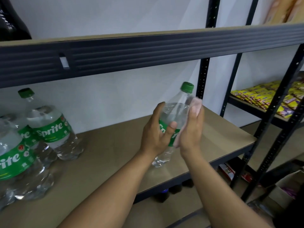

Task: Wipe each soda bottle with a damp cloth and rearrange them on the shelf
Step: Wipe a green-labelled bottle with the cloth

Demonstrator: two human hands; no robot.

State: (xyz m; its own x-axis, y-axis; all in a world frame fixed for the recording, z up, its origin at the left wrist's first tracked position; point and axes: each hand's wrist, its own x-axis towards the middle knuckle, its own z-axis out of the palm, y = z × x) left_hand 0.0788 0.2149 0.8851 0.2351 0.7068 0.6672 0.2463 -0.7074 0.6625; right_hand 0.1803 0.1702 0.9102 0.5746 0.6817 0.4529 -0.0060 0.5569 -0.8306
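Yellow snack packets [256, 96], cardboard box [277, 193]

I logged a dark metal rack [203, 76] with tan shelf boards [115, 145], evenly lit. Behind the rack stood a plain white wall [115, 14]. Right of the rack, a second rack [279, 99] carried yellow packets [263, 96]; lower right sat a cardboard box [286, 186].
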